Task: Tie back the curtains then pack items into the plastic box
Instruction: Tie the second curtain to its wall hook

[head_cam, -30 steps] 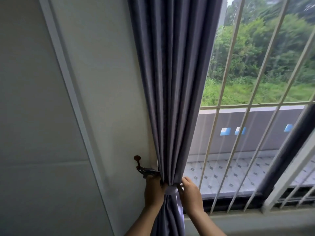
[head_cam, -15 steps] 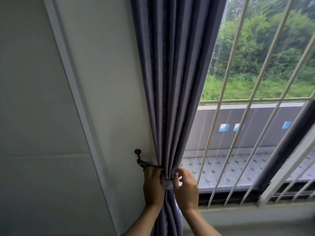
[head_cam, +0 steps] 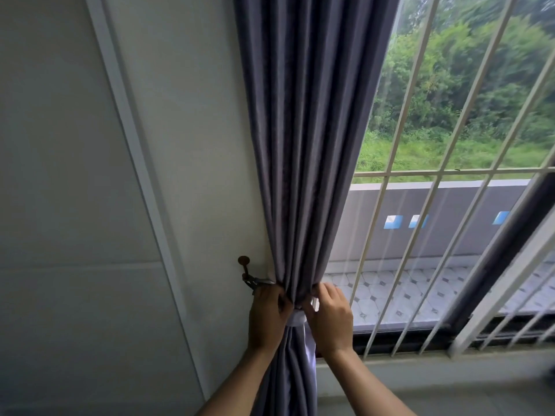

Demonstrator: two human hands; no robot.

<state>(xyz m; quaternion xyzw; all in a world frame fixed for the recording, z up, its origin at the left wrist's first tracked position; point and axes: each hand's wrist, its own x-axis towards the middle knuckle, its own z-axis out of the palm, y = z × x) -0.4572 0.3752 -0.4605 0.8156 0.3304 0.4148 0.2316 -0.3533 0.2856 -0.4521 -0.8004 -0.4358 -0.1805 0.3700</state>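
Observation:
A grey-purple curtain hangs gathered into folds beside the window. A pale tieback band wraps its narrow waist. My left hand grips the curtain's left side at the band, just below a brown wall hook. My right hand pinches the curtain folds on the right side of the band, fingertips curled into the cloth. The plastic box is out of sight.
A white wall with a raised trim strip fills the left. White window bars cover the pane on the right, with a sill below. A balcony and greenery lie outside.
Both hands have shifted slightly upward along the curtain at the band. My right hand's fingers have curled in over the folds.

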